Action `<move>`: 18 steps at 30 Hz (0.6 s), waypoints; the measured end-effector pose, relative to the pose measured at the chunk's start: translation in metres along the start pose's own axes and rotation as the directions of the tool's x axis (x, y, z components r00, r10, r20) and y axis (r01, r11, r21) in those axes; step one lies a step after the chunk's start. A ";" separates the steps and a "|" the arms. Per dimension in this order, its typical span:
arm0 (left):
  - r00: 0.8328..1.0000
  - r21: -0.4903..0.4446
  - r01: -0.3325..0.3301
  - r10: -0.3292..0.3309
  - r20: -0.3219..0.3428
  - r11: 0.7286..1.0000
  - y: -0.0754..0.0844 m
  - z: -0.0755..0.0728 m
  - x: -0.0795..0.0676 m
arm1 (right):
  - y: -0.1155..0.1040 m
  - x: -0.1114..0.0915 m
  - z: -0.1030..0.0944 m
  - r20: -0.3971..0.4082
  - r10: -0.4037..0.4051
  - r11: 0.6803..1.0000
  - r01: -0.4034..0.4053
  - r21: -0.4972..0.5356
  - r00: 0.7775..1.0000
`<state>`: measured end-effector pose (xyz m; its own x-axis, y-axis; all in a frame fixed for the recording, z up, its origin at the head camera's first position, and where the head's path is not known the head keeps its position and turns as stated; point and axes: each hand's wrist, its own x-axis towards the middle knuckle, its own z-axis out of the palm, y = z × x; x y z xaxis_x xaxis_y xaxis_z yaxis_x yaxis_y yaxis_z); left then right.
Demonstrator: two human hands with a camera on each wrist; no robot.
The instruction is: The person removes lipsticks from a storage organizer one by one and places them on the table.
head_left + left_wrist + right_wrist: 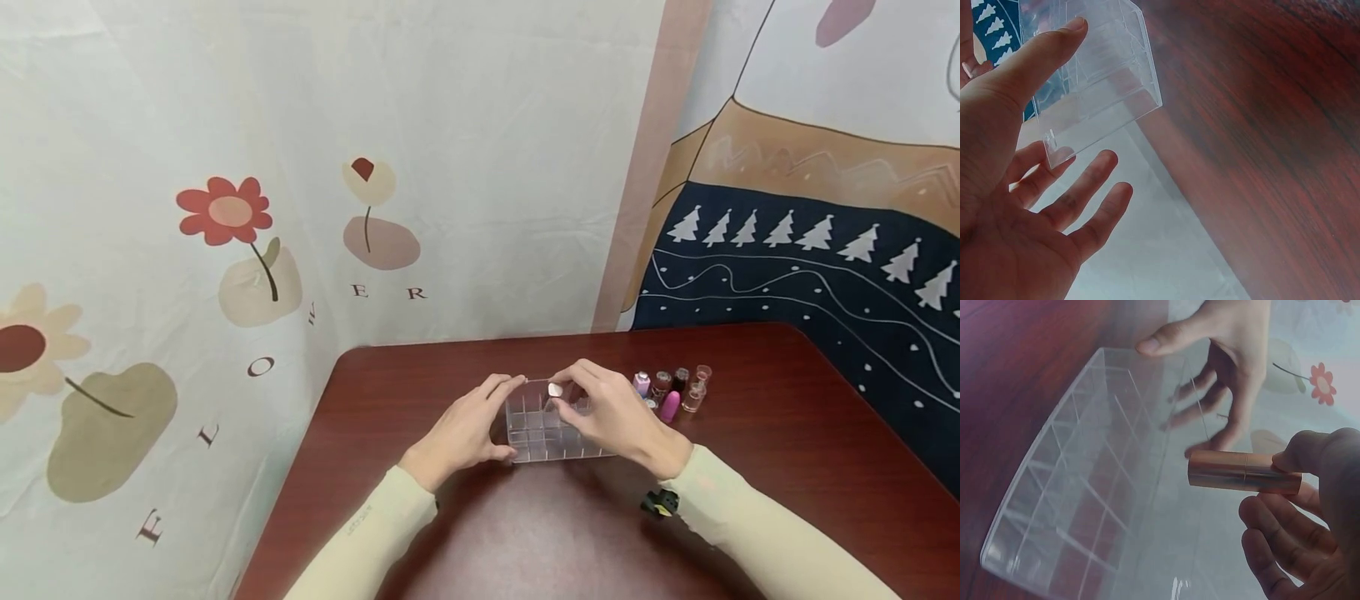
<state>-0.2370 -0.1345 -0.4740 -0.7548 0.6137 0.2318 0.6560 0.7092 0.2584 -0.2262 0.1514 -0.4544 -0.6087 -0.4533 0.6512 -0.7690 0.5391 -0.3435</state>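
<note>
A clear plastic organizer box [534, 427], divided into small compartments, stands on the dark red table between the two hands. My left hand [467, 425] grips its left end, thumb at the near corner and fingers at the far one. In the left wrist view the thumb [1041, 59] overlaps the box wall while other fingers spread beyond it. Over the box, my right hand [618, 417] pinches a copper-coloured lipstick tube [1219, 470] near one end. The right wrist view shows the tube lying sideways, with a seam around it, above the open compartments.
To the right of the box stands a cluster of small cosmetics: a lilac bottle [641, 384], a dark-capped bottle [680, 380], a bright pink tube [670, 407] and clear little containers [696, 393]. Printed cloth [487, 208] hangs behind the table's far edge.
</note>
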 end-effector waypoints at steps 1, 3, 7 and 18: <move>1.000 -0.001 0.002 -0.002 -0.001 1.000 0.000 0.000 -0.001 | 0.001 -0.001 -0.003 -0.001 0.009 1.000 -0.009 -0.003 1.000; 1.000 0.000 0.009 -0.009 0.003 1.000 0.000 -0.001 -0.001 | 0.003 -0.004 -0.011 -0.010 0.016 1.000 -0.016 -0.011 1.000; 1.000 0.003 0.016 -0.016 0.010 1.000 0.001 0.000 -0.002 | 0.012 -0.012 -0.027 -0.042 0.014 0.999 -0.016 -0.043 0.999; 1.000 -0.002 0.009 -0.009 0.007 1.000 0.001 0.000 -0.003 | 0.031 -0.028 -0.071 -0.105 0.068 0.986 -0.083 -0.145 0.992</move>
<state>-0.2340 -0.1358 -0.4743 -0.7609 0.6093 0.2230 0.6488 0.7141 0.2627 -0.2192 0.2315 -0.4351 -0.6358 -0.3381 0.6939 -0.6790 0.6725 -0.2945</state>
